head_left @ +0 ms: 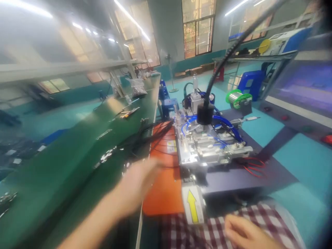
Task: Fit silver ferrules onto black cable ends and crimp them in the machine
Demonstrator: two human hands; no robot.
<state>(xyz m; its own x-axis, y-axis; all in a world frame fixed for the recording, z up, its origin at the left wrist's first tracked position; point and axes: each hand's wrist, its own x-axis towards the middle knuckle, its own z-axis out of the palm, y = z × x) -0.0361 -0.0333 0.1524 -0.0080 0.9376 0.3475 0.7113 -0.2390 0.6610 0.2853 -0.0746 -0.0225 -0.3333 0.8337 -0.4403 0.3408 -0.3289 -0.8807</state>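
Note:
My left hand point(138, 181) reaches out over the seam between the green conveyor belt point(77, 162) and an orange mat point(166, 173), toward a bundle of black cables point(145, 138). It is smeared by motion, so its fingers do not show clearly. My right hand point(246, 231) rests low on my checked lap, fingers loosely curled, nothing visible in it. In front of me stands a metal fixture machine point(204, 141) with blue air tubes and a black hose point(228, 55) rising from it. A white tag with a yellow arrow point(193, 205) points at the machine.
Loose tools and a bag of small parts point(137, 88) lie farther along the belt. A green wire spool point(237, 97) sits right of the machine, red wires point(252, 166) trail at its base. A monitor point(303, 86) stands at right. Blue stools point(168, 103) and a fan stand on the teal floor.

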